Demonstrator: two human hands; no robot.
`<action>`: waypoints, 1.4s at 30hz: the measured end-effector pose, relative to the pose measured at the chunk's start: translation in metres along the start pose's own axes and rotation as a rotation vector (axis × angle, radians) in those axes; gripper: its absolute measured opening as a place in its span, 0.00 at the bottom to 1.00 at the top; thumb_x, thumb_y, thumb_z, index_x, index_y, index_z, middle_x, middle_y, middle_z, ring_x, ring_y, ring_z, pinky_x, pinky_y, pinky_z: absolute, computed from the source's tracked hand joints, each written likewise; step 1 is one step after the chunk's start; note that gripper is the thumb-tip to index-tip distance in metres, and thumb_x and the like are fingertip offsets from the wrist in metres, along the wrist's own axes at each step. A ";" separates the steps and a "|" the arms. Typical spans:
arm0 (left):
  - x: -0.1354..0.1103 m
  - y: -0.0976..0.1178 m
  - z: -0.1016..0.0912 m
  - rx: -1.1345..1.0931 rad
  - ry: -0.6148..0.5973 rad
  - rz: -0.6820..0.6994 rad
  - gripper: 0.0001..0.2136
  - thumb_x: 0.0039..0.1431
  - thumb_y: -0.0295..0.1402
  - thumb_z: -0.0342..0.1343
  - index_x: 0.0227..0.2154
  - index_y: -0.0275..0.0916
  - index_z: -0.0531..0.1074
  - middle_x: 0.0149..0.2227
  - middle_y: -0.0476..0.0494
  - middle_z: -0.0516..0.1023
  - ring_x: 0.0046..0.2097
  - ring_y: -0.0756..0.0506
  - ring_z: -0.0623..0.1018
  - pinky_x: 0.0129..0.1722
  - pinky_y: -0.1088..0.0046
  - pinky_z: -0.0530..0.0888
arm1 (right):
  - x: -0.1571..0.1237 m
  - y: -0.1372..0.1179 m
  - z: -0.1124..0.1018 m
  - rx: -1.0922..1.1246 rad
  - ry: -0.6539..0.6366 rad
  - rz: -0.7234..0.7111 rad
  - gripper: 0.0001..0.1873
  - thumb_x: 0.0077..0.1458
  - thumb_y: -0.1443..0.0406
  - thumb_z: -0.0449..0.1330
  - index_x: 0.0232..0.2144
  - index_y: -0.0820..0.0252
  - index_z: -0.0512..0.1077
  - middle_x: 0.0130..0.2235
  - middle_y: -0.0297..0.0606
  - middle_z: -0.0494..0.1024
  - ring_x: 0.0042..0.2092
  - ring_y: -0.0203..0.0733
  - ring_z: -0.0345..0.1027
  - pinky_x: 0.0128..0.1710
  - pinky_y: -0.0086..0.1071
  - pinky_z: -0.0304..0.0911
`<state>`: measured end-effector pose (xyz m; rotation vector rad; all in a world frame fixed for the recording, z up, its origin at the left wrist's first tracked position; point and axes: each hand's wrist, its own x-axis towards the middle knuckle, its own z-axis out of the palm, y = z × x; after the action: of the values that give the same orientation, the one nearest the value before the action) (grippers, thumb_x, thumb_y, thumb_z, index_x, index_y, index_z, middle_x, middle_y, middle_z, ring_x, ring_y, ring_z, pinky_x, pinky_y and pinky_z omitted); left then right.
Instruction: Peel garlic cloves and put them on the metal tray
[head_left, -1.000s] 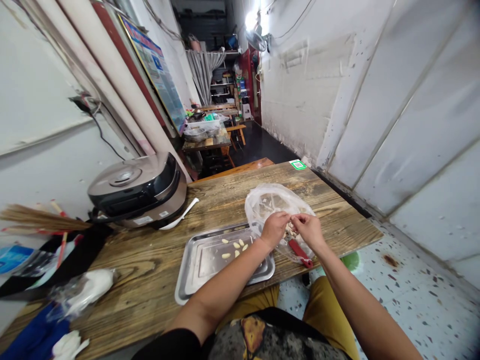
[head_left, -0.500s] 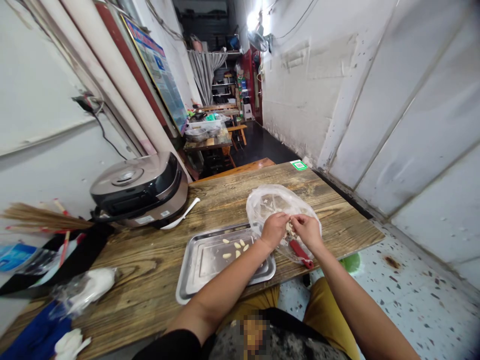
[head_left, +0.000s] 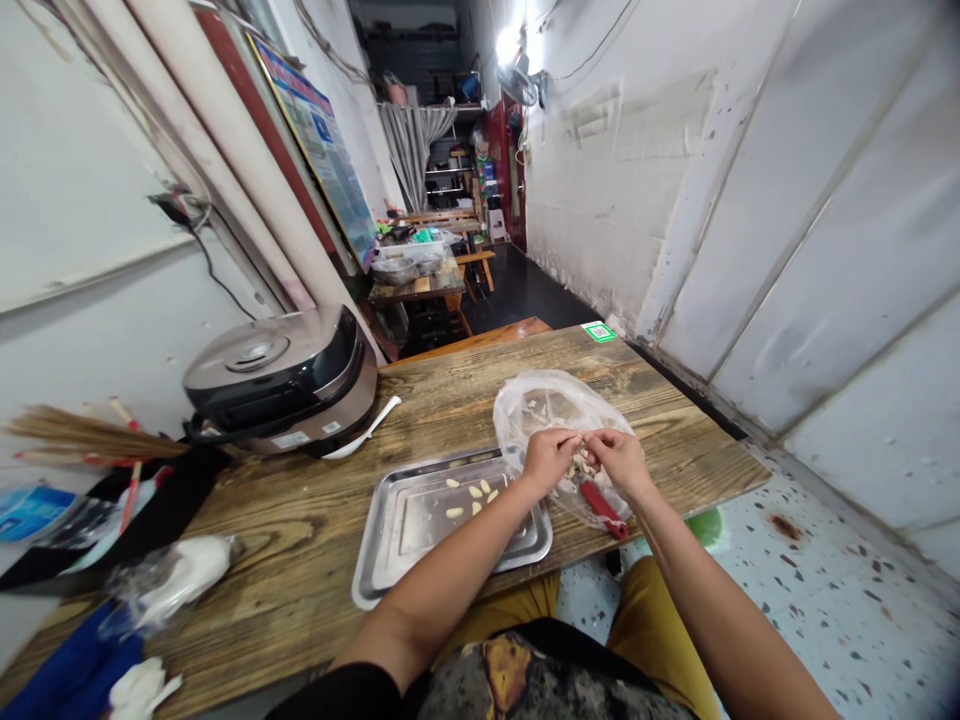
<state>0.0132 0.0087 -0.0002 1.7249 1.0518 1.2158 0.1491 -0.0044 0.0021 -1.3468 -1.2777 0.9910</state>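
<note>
My left hand [head_left: 551, 457] and my right hand [head_left: 619, 460] meet fingertip to fingertip over a clear plastic bag [head_left: 517, 400]. Both are closed in a pinch on a small pale garlic clove, mostly covered by the fingers. Below them, more garlic cloves [head_left: 579, 466] lie in the bag. A red-handled knife [head_left: 602, 510] rests on the bag's near side, its blade not clearly visible. Left of the bag is a metal tray [head_left: 375, 535], partly behind my left forearm, with several peeled garlic cloves [head_left: 454, 513] lying apart on it.
A rice cooker [head_left: 281, 375] stands at the table's back left, a white rice paddle [head_left: 365, 430] beside it. Plastic-wrapped white stuff [head_left: 187, 580], blue cloth [head_left: 75, 665] and crumpled tissue [head_left: 142, 688] lie at the left. The wooden table [head_left: 442, 400] ends on the right above a speckled floor.
My fingers have shifted slightly, the right hand turning a little as both keep pinching together over the bag. The tray, its cloves and the knife stay in place.
</note>
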 end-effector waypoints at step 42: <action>-0.006 0.001 -0.003 0.336 0.008 0.394 0.13 0.61 0.29 0.43 0.38 0.37 0.74 0.35 0.42 0.77 0.38 0.48 0.75 0.41 0.70 0.72 | -0.002 -0.015 0.000 -0.023 0.025 0.016 0.14 0.42 0.57 0.60 0.22 0.64 0.74 0.17 0.33 0.70 0.19 0.33 0.60 0.19 0.26 0.55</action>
<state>0.0095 0.0026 -0.0005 2.2694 0.9910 1.3397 0.1457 -0.0073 0.0169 -1.3848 -1.2647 0.9696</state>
